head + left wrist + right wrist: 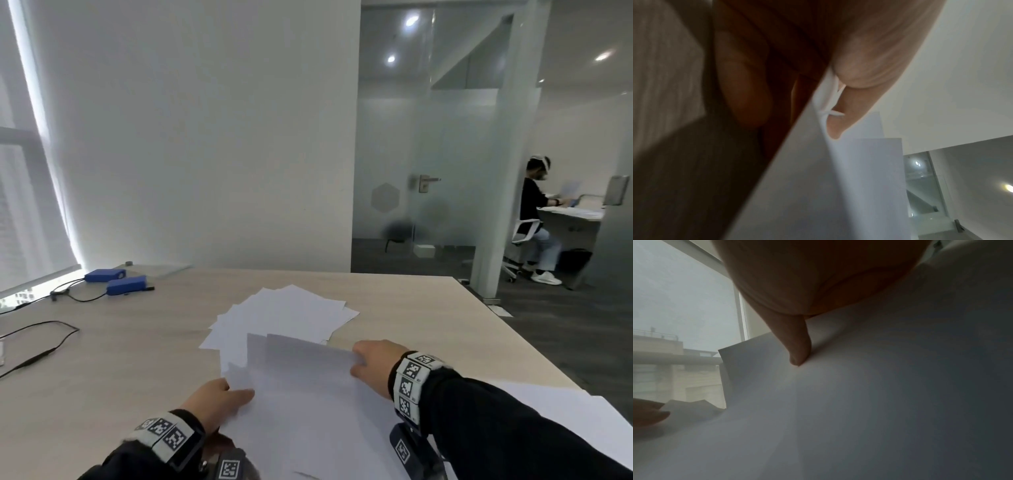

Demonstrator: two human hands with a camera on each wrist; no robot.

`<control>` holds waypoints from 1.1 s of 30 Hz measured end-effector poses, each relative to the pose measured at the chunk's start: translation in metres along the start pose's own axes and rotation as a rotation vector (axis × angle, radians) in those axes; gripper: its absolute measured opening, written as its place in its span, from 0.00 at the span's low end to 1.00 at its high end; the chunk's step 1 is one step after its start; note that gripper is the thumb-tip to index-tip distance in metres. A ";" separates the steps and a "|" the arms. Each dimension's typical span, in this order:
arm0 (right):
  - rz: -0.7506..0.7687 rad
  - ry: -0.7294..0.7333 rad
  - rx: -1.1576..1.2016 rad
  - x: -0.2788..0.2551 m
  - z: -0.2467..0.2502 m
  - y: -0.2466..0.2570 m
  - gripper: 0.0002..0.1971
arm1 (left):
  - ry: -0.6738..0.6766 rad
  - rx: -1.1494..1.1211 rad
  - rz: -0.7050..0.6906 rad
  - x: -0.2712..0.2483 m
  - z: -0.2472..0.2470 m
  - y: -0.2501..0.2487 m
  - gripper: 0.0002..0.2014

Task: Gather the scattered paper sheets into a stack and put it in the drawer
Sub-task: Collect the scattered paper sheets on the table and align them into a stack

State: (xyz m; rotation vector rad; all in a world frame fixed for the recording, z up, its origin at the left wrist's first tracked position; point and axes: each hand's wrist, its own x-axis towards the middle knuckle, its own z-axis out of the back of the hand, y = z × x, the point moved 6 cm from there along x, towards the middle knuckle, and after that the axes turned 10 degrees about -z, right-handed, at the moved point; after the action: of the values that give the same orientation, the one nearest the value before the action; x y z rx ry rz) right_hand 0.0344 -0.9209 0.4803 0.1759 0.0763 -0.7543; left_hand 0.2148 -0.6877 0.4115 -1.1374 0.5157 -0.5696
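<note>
I hold a loose bundle of white paper sheets [301, 383] lifted off the wooden table [113, 370], its far edge raised. My left hand [219, 401] pinches the bundle's left edge, thumb on top; the left wrist view shows several sheet edges [830, 112] caught between thumb and fingers. My right hand [371, 365] grips the right edge, and its thumb [797, 344] presses on the top sheet [859, 402]. Further back, more scattered sheets [284, 315] lie fanned out flat on the table. No drawer is in view.
Two blue boxes [116, 279] with black cables [44, 346] lie at the table's far left by the window. More white paper [561, 414] lies under my right forearm at the table's right edge. A seated person [537, 219] works in the room beyond the glass partition.
</note>
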 end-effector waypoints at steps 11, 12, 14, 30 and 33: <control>-0.242 -0.140 0.780 0.017 -0.006 -0.052 0.55 | -0.198 -0.599 -0.119 -0.011 0.038 0.009 0.15; -0.260 -0.080 0.935 0.018 -0.012 -0.053 0.58 | -0.220 -0.618 -0.132 -0.010 0.043 0.010 0.15; -0.302 0.052 1.154 0.018 -0.024 -0.050 0.57 | -0.233 -0.652 -0.154 -0.010 0.047 0.011 0.15; -0.022 -0.263 1.640 0.016 0.026 -0.065 0.09 | -0.181 -0.436 -0.403 0.009 0.060 -0.076 0.14; 0.044 -0.281 1.577 0.017 0.033 -0.069 0.09 | -0.186 -0.427 -0.448 0.012 0.060 -0.085 0.13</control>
State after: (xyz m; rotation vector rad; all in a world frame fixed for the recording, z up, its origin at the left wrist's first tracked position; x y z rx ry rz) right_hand 0.0003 -0.9877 0.5009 1.5521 -0.8181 -0.6378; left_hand 0.2491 -0.6810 0.5101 -1.7170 0.2212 -0.7497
